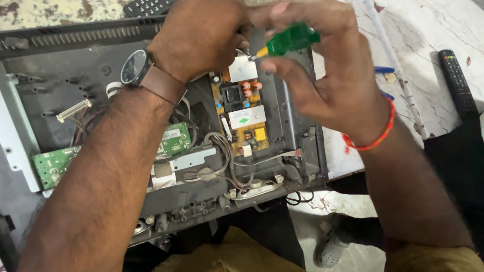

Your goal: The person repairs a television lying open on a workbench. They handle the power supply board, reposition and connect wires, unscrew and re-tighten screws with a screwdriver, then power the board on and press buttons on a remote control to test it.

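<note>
The scene is evenly and fairly brightly lit by soft, diffuse light, seemingly from above. Shadows are weak: a faint one lies under the left hand [199, 33] on the dark chassis [70, 70], and the near underside of the chassis falls into deeper shade. The pale floor [431, 11] on the far right looks slightly washed out, without hard glare. Focus is sharp on the orange circuit board [241, 109]; the green-handled screwdriver [289, 38] and right hand [330, 68] show slight motion softness. Straight edges bow mildly near the frame borders.
</note>
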`<state>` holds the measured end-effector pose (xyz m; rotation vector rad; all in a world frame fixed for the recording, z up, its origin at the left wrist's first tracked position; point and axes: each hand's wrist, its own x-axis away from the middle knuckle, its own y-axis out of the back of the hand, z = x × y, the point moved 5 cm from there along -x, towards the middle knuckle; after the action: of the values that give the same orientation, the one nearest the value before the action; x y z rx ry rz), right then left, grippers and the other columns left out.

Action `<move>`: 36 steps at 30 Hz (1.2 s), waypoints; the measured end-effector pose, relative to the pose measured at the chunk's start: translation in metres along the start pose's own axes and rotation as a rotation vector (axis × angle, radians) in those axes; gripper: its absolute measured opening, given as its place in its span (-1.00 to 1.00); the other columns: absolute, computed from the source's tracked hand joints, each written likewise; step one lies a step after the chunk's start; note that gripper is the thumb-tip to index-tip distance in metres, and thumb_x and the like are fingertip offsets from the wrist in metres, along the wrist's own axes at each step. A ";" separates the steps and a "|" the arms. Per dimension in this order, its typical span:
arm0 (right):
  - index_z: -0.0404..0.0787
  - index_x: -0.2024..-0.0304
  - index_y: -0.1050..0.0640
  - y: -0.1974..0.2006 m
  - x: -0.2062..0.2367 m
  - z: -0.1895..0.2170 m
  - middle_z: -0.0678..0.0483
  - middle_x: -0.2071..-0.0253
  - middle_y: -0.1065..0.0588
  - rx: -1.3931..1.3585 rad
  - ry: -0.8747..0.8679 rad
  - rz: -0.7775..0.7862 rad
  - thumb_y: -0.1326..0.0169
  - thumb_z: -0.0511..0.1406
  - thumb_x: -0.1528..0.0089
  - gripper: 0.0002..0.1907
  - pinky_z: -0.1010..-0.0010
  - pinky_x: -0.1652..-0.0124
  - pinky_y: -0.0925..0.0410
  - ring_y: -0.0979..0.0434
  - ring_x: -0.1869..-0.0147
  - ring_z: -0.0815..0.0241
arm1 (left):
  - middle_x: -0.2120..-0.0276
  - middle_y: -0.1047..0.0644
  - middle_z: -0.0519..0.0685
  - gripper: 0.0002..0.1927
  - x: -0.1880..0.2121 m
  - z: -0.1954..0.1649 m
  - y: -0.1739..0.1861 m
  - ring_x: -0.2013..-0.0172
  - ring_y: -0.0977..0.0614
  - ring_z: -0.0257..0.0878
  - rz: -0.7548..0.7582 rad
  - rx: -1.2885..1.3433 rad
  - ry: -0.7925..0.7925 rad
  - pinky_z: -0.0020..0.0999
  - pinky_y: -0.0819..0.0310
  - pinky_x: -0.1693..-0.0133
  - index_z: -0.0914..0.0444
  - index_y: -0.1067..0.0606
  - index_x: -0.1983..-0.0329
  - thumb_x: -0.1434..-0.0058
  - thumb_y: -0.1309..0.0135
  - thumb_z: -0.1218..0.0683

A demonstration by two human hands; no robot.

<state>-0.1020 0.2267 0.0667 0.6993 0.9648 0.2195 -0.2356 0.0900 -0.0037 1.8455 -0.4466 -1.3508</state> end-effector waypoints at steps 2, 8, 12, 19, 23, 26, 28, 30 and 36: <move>-0.33 -0.21 -0.24 0.000 0.000 -0.002 -0.11 -0.19 -0.40 -0.113 -0.055 -0.002 -0.11 -0.59 -0.52 -0.64 0.43 -0.17 -0.56 -0.63 -0.21 0.09 | 0.29 -0.58 0.06 -0.75 0.001 0.000 -0.001 0.21 -0.64 0.06 0.002 0.000 0.002 -0.05 -0.50 0.19 0.25 -0.59 0.31 -0.03 -0.39 0.06; -0.30 -0.24 -0.27 0.001 0.003 0.000 -0.11 -0.18 -0.41 0.070 -0.014 -0.143 -0.08 -0.67 -0.41 -0.55 0.42 -0.03 -0.56 -0.69 -0.10 0.14 | 0.30 -0.59 0.05 -0.83 -0.002 -0.006 -0.003 0.22 -0.64 0.06 0.040 0.059 0.011 -0.02 -0.49 0.20 0.21 -0.61 0.33 -0.05 -0.35 0.10; -0.32 -0.37 -0.17 0.019 0.005 0.011 -0.26 -0.23 -0.34 -0.057 -0.049 -0.094 -0.10 -0.63 -0.47 -0.47 0.38 -0.07 -0.57 -0.63 -0.12 0.07 | 0.29 -0.59 0.07 -0.84 -0.008 -0.013 0.008 0.22 -0.63 0.09 0.046 0.096 0.027 0.00 -0.49 0.20 0.21 -0.61 0.32 -0.03 -0.33 0.13; -0.12 -0.48 -0.17 0.104 0.047 0.041 -0.09 0.06 -0.53 -0.149 -0.021 -0.374 -0.04 -0.53 -0.60 -0.48 0.41 0.14 -0.47 -0.61 0.15 0.19 | 0.28 -0.60 0.09 -0.81 -0.015 -0.025 0.002 0.22 -0.63 0.13 0.100 0.048 0.019 0.02 -0.49 0.22 0.23 -0.62 0.29 -0.11 -0.34 0.06; -0.36 -0.32 -0.35 0.129 0.143 0.029 0.00 0.21 -0.46 -0.029 -0.531 -0.549 -0.13 -0.51 -0.54 -0.65 0.45 0.30 -0.30 -0.42 0.36 0.26 | 0.33 -0.64 -0.01 -0.82 -0.009 -0.018 -0.027 0.35 -0.68 -0.06 0.265 0.230 0.386 -0.05 -0.51 0.39 0.19 -0.60 0.11 -0.26 -0.12 0.09; -0.37 -0.08 -0.55 0.121 0.196 -0.015 0.08 0.27 -0.46 0.226 -0.698 -0.348 -0.24 -0.47 -0.44 -0.81 0.55 0.28 -0.25 -0.35 0.31 0.35 | 0.31 -0.65 0.02 -0.82 -0.004 -0.025 -0.035 0.41 -0.66 0.00 0.319 0.019 0.396 -0.02 -0.50 0.43 0.12 -0.65 0.07 -0.37 -0.10 0.03; -0.33 0.10 -0.63 0.110 0.225 -0.049 0.07 0.33 -0.53 0.348 -0.803 -0.252 -0.33 -0.41 -0.33 -0.85 0.49 0.25 -0.33 -0.43 0.29 0.34 | 0.32 -0.65 0.02 -0.80 -0.003 -0.028 -0.035 0.42 -0.65 0.01 0.311 -0.036 0.406 -0.03 -0.51 0.45 0.09 -0.66 0.05 -0.36 -0.12 0.00; -0.29 0.19 -0.65 0.107 0.253 -0.076 0.07 0.39 -0.56 0.388 -0.923 -0.253 -0.35 -0.38 -0.23 -0.85 0.45 0.30 -0.36 -0.49 0.35 0.33 | 0.31 -0.65 0.02 -0.80 -0.005 -0.033 -0.036 0.43 -0.65 0.01 0.300 -0.029 0.383 -0.02 -0.50 0.47 0.09 -0.66 0.04 -0.35 -0.12 0.00; -0.28 0.26 -0.67 0.110 0.284 -0.109 -0.06 0.41 -0.57 0.491 -0.873 -0.234 -0.36 -0.34 -0.19 -0.85 0.37 0.29 -0.38 -0.55 0.37 0.19 | 0.27 -0.66 0.00 -0.80 -0.006 -0.040 -0.039 0.40 -0.66 -0.03 0.220 -0.062 0.259 -0.08 -0.52 0.45 0.08 -0.67 -0.01 -0.43 -0.10 0.01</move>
<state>-0.0151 0.4916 -0.0964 0.9969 0.2377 -0.5205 -0.2074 0.1344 -0.0251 1.8296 -0.4505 -0.9541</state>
